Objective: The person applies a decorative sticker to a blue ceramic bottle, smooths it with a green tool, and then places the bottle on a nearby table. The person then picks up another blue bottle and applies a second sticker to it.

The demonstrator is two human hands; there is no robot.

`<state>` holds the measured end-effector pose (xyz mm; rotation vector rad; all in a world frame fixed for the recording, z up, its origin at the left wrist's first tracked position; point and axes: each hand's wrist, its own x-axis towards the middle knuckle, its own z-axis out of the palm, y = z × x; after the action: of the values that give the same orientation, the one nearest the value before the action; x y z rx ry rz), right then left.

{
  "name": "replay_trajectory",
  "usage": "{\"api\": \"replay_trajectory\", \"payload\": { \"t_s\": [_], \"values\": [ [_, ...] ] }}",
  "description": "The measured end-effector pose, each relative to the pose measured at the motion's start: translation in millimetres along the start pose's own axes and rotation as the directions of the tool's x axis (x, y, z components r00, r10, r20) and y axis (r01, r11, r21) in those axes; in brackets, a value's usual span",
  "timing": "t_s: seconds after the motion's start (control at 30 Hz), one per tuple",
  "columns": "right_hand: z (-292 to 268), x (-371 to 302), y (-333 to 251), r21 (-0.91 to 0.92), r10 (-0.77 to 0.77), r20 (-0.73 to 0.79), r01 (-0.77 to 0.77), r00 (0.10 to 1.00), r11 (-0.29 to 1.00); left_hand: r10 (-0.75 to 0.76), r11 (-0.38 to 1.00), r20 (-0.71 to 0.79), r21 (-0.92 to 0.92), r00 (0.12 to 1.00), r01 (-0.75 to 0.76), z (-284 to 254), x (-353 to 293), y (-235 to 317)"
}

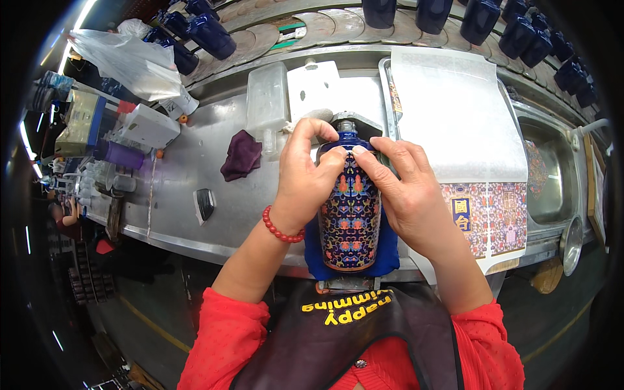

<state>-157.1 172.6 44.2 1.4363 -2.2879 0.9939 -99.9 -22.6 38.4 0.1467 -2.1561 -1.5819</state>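
A dark blue bottle (351, 214) covered in a red, gold and blue floral pattern lies in front of me, its neck pointing away. Under it is a blue cloth (388, 252) at the table's near edge. My left hand (304, 168) is closed on the bottle's left shoulder, fingers bent near the neck and thumb on the upper front. From the other side my right hand (408, 190) grips the right shoulder. Its thumb presses close to the left thumb, at the top of the pattern. What lies under the thumb tips is too small to make out.
To the right, printed patterned sheets (504, 224) lie partly beneath white paper (448, 117), beside a metal sink (552, 208). A purple cloth (242, 156) and clear plastic box (266, 97) are left of the bottle. Several blue bottles (481, 21) stand on a conveyor (338, 29) beyond.
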Motion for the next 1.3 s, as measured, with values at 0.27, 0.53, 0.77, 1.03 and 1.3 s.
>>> {"api": "replay_trajectory", "payload": {
  "t_s": [0.27,0.53,0.77,1.03,1.3],
  "values": [
    [-16,14,0,0.222,0.058,-0.131,-0.028,0.99,0.975,-0.113,0.98,0.019,-0.164,0.993,0.114,-1,-4,5],
    [-36,42,12,0.506,0.31,0.132,-0.332,0.942,0.796,-0.182,0.947,0.059,-0.257,0.982,0.191,0,-4,8],
    [-37,45,17,0.493,0.347,0.358,-0.491,0.867,0.718,-0.224,0.953,0.119,-0.183,0.967,0.243,-1,-4,4],
    [-39,47,19,0.498,0.359,0.369,-0.508,0.858,0.702,-0.187,0.954,0.084,-0.22,0.979,0.201,-1,-4,-1],
    [-25,41,22,0.584,0.335,0.26,-0.424,0.905,0.692,-0.199,0.927,0.098,-0.304,0.975,0.219,-1,-4,1]
  ]
}}
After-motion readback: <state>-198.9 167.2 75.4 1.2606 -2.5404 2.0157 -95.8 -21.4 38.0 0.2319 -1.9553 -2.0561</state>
